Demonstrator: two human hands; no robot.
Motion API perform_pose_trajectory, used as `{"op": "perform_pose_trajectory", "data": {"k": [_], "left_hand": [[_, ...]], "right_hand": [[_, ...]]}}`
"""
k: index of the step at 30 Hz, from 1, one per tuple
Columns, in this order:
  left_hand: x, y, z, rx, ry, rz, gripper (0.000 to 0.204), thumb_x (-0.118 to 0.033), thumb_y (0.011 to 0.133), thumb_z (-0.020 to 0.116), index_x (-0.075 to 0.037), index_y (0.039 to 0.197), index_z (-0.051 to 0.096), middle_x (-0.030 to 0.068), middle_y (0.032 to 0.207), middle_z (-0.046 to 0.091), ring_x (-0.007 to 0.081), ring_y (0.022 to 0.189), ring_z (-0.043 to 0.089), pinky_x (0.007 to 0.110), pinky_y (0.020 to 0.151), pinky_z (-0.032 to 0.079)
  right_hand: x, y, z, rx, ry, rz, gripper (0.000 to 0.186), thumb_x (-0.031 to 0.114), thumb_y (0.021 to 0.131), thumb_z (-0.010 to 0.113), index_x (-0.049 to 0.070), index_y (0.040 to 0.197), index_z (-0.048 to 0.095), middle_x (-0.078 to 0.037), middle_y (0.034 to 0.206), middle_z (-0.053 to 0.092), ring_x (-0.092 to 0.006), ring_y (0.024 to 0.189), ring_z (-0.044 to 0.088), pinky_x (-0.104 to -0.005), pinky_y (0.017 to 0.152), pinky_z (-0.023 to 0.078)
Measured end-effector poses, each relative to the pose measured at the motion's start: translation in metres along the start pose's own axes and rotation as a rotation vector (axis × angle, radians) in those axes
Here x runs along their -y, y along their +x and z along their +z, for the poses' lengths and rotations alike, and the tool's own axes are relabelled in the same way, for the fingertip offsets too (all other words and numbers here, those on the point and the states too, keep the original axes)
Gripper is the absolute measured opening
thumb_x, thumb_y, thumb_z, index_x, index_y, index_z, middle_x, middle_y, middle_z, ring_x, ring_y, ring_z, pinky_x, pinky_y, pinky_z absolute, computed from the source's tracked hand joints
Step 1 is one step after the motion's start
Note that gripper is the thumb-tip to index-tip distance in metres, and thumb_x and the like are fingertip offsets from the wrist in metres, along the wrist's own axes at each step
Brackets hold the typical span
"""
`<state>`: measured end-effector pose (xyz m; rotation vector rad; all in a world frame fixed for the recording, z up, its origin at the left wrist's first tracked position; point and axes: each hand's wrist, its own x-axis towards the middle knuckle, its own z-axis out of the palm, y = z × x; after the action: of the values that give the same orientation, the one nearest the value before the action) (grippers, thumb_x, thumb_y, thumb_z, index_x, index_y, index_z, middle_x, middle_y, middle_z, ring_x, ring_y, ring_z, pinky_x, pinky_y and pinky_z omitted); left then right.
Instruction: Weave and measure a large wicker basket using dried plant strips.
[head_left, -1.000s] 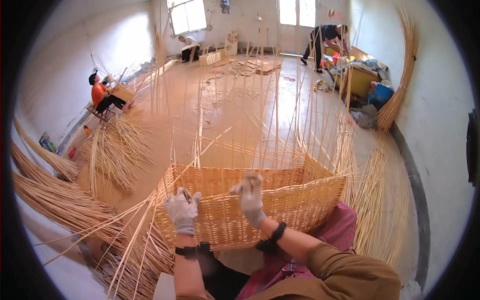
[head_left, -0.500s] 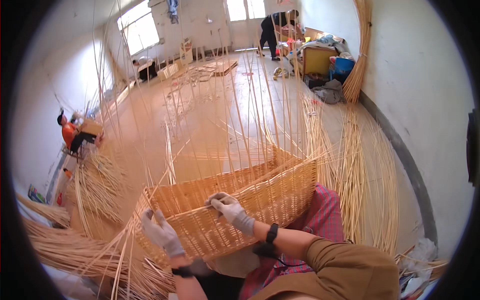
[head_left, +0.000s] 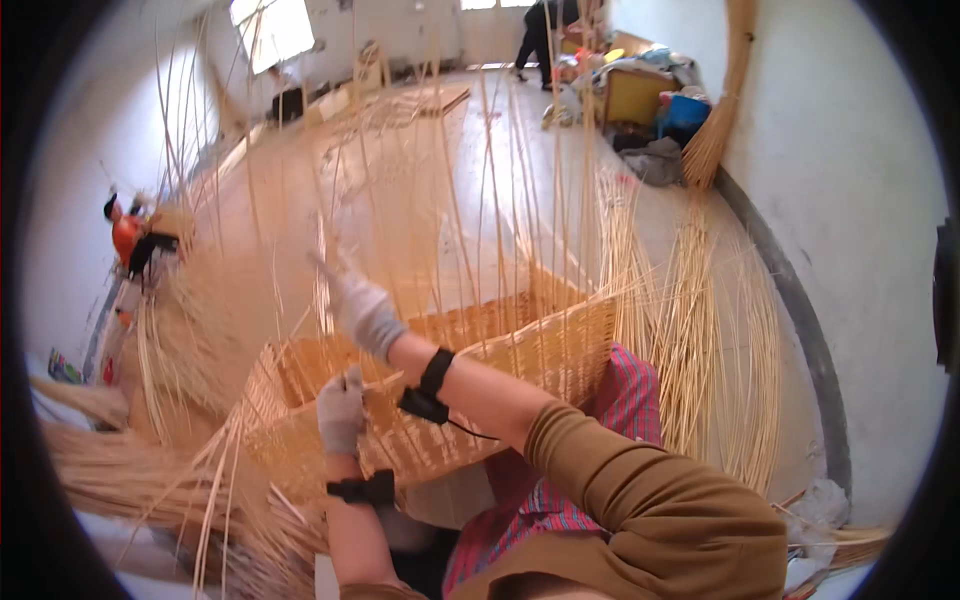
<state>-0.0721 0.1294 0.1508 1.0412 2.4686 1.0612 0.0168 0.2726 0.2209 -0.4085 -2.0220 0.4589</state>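
At about 7 o'clock the gloved left hand (head_left: 341,411) grips the near rim of the half-woven wicker basket (head_left: 520,350) at centre. Toward 10 o'clock, the gloved right hand (head_left: 362,308) closes around an upright willow stake (head_left: 322,262).

Tight quarters here. The half-woven wicker basket (head_left: 470,390) fills the lap, and its upright stakes (head_left: 490,200) rise in a fence along the far and side walls, with only narrow slots between them. The right hand (head_left: 362,308) reaches across the open basket mouth, the one roomy gap, so that forearm bars the way over the rim. The left hand (head_left: 341,410) sits at the near wall, hemmed in by loose willow rods (head_left: 150,490) fanning out low on the left (a real thicket). More rods (head_left: 700,330) lie along the floor on the right. Beyond the stakes the floor (head_left: 400,190) opens wide.
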Motion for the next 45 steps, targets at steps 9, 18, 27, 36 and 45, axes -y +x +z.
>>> {"op": "perform_pose_trajectory", "data": {"k": [9, 18, 27, 36, 45], "left_hand": [[-0.038, -0.009, -0.009, 0.014, -0.142, -0.082, 0.048, -0.048, 0.085, 0.077, -0.005, 0.102, 0.063, 0.0077, 0.067, 0.064, 0.0187, 0.063, 0.067, 0.036, 0.057, 0.052], [-0.086, -0.014, 0.002, -0.311, -0.083, -0.074, 0.036, -0.033, 0.096, 0.069, -0.012, 0.123, 0.058, 0.001, 0.067, 0.061, 0.0151, 0.061, 0.059, 0.036, 0.06, 0.052], [-0.067, -0.012, 0.091, 0.033, 0.064, 0.129, 0.028, -0.032, 0.099, 0.064, -0.005, 0.091, 0.065, 0.0028, 0.072, 0.062, 0.0143, 0.065, 0.058, 0.034, 0.055, 0.047], [-0.095, -0.027, 0.09, 0.031, -0.095, -0.058, 0.032, -0.025, 0.087, 0.076, -0.008, 0.113, 0.066, 0.0081, 0.096, 0.068, 0.0216, 0.079, 0.064, 0.037, 0.071, 0.051], [-0.127, -0.07, 0.181, -0.048, 0.572, 0.545, 0.077, -0.003, 0.081, 0.067, -0.033, 0.149, 0.046, 0.011, 0.123, 0.053, 0.0285, 0.089, 0.063, 0.043, 0.079, 0.055]], "right_hand": [[-0.077, -0.171, -0.069, -0.076, 1.134, 0.765, 0.019, 0.019, 0.106, 0.051, 0.008, 0.121, 0.052, -0.003, 0.08, 0.063, -0.0162, 0.077, 0.065, -0.0233, 0.055, 0.051], [-0.098, -0.172, -0.091, 0.073, 1.095, 0.883, 0.019, 0.016, 0.104, 0.056, 0.007, 0.119, 0.058, -0.01, 0.102, 0.073, -0.0129, 0.089, 0.069, -0.0223, 0.056, 0.051], [-0.081, -0.067, -0.083, 0.007, 0.231, 0.275, 0.061, -0.003, 0.09, 0.055, 0.009, 0.149, 0.041, -0.013, 0.147, 0.05, -0.0269, 0.117, 0.063, -0.035, 0.09, 0.055], [-0.137, -0.173, -0.132, -0.527, 1.199, 0.746, 0.033, 0.0, 0.098, 0.057, 0.01, 0.129, 0.05, -0.004, 0.08, 0.061, -0.0127, 0.072, 0.059, -0.0315, 0.072, 0.057], [-0.2, -0.112, -0.14, -0.226, 0.305, 0.194, 0.035, 0.006, 0.097, 0.061, 0.012, 0.13, 0.053, -0.007, 0.107, 0.065, -0.0158, 0.091, 0.063, -0.0328, 0.074, 0.057]]}}
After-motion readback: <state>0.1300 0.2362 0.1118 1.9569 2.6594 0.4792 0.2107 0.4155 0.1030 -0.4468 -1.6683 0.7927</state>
